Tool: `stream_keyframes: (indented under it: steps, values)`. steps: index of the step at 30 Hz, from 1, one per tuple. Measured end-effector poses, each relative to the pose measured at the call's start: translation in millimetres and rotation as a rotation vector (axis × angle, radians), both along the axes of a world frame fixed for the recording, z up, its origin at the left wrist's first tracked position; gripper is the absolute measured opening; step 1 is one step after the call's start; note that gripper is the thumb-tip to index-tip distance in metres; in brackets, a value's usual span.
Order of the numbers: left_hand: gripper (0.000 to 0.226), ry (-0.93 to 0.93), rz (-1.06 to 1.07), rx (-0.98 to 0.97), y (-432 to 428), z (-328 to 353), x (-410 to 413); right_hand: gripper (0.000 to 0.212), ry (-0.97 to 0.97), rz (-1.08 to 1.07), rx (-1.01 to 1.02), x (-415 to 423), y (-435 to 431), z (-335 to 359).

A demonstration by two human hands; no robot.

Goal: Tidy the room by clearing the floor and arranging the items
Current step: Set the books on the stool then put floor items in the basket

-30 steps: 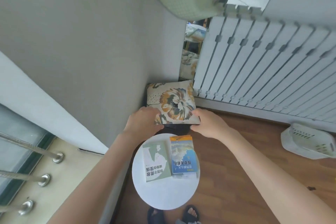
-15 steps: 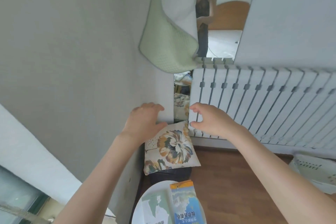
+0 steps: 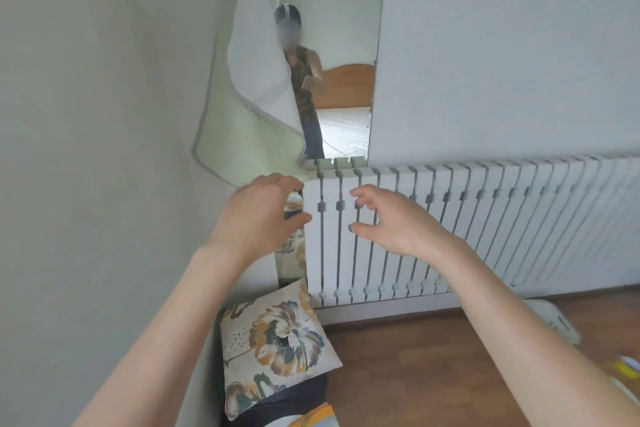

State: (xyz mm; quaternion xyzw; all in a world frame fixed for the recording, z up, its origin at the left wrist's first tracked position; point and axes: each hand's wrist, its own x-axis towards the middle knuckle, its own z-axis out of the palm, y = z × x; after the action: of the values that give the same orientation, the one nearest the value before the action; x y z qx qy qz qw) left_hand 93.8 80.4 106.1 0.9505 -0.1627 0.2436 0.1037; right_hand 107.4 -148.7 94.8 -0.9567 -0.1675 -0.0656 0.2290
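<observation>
Hanging blanket (image 3: 239,135), pale green and quilted with a white underside. It drapes from above the frame down the left edge of the mirror (image 3: 346,28), and its lower corner ends just above the left end of the radiator (image 3: 485,225). It is judged soft, limp and light, with nothing fragile about it. It will fold and sag wherever it is unsupported, so the bound hem near that low corner looks the best hold, with two hands set well apart along it.

Left hand (image 3: 259,215) and right hand (image 3: 391,222): both are raised before the radiator's left end, just below the corner. The fingers are loosely curled and hold nothing. They appear not to touch the cloth, though the left fingertips come close to it.

Flowered cushion (image 3: 280,343): it lies tilted on a dark stool (image 3: 291,395) in the corner where the wall (image 3: 104,114) meets the radiator. It is soft, light and easily squeezed, and is best taken by two opposite edges.

Wooden floor (image 3: 433,374): at its right edge lies a white basket (image 3: 554,319), only partly in view.
</observation>
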Motion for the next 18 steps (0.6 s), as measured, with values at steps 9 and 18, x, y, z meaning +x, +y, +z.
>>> stream_keyframes:
  steps: [9,18]
  values:
    - [0.05,0.005,-0.24,-0.001,-93,7,15,0.06,-0.034,-0.229,0.015,-41,-79,9]
    - [0.05,0.002,-0.417,0.026,-207,9,14,0.059,-0.067,-0.409,0.017,-77,-190,6]
